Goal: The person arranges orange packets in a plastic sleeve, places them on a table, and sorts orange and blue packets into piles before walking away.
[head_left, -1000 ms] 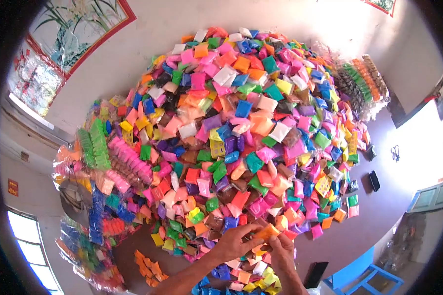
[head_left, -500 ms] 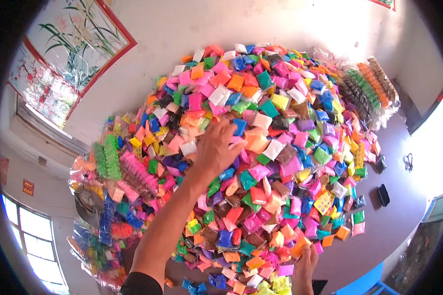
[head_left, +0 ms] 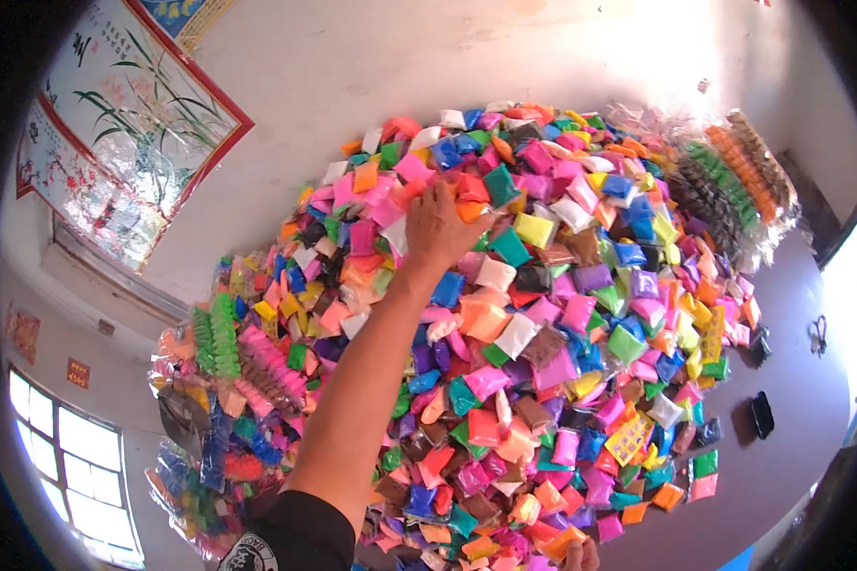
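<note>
A big heap of small, soft, colourful plastic packets (head_left: 543,381) covers the table. My left hand (head_left: 438,228) reaches over its upper part, palm down, thumb apart from the fingers. Beside the thumb and fingers lies an orange packet (head_left: 471,210); the fingertips rest among red and pink packets, partly hidden. A teal packet (head_left: 510,246) and a yellow packet (head_left: 534,229) lie to the right of this hand. At the bottom edge my right hand (head_left: 583,556) is cut off by the frame, its fingers closed on an orange packet (head_left: 563,543).
Clear bags of strung packets (head_left: 728,176) stand at the upper right, and more bagged strips (head_left: 217,333) at the left. On the purple-grey table (head_left: 733,485) lie a black tray-like object (head_left: 762,415) and a small looped item (head_left: 818,335). Behind is a wall with pictures (head_left: 152,133).
My left hand has moved up the heap, away from the blue and peach packets, to the orange ones. My right hand has moved lower with its orange packet. The view has tilted upward.
</note>
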The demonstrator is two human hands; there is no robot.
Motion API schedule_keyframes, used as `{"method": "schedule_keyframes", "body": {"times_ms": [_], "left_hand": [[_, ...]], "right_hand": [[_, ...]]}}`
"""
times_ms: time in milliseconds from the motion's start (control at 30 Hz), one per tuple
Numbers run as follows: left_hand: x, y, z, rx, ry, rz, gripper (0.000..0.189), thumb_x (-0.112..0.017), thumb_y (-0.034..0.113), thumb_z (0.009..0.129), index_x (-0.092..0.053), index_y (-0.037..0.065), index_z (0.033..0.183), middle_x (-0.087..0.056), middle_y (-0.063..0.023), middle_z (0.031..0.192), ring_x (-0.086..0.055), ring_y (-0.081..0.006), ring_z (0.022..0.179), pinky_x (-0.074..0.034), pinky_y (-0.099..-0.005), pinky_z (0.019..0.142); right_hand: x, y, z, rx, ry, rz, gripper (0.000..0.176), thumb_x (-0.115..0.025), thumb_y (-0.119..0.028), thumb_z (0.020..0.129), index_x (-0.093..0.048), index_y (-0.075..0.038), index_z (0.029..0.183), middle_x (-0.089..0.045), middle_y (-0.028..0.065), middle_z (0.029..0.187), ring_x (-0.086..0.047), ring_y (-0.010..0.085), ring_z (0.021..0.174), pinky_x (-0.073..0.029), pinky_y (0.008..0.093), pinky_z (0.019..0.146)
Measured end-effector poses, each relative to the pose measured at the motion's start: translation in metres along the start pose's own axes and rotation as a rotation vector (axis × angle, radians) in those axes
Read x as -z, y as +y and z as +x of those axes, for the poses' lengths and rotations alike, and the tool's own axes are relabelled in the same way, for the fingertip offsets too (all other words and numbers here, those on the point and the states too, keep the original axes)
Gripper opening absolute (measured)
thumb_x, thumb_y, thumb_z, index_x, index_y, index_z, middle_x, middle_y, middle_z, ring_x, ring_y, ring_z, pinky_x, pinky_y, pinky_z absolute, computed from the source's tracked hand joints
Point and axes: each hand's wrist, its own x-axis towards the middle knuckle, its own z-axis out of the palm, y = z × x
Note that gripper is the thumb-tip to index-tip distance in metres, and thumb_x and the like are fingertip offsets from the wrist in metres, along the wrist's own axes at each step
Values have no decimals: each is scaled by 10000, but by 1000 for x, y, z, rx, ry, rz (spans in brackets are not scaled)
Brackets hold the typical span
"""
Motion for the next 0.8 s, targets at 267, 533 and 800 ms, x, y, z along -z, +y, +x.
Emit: {"method": "schedule_keyframes", "body": {"times_ms": [267, 533, 800], "left_hand": [[36, -29, -22, 9, -42, -325, 402, -704, 412, 882, -678, 14, 938, -697, -250, 871, -687, -455, 866, -545, -514, 722], [68, -133, -13, 149, 115, -329, 329, -644, 266, 918, -648, -2, 1109, -720, -192, 950, -705, -319, 826, -548, -420, 735], [92, 25, -138, -143, -612, -853, 388, -589, 241, 1029, -570, 13, 1343, -713, -87, 1128, -682, -189, 1036, -552, -350, 917]], "right_hand": [[9, 17, 22, -69, -85, 109, 243, -576, -210, 1065, -648, -25, 1204, -639, -10, 1009, -551, 74, 853, -436, 221, 708], [5, 13, 28, -56, -81, 67, 259, -577, -221, 1061, -653, -41, 1230, -637, -30, 1016, -536, 56, 844, -415, 213, 692], [-35, -30, 36, -137, -34, 507, 292, -567, -289, 1060, -641, -37, 1188, -640, 8, 1011, -551, 87, 857, -444, 243, 706]]}}
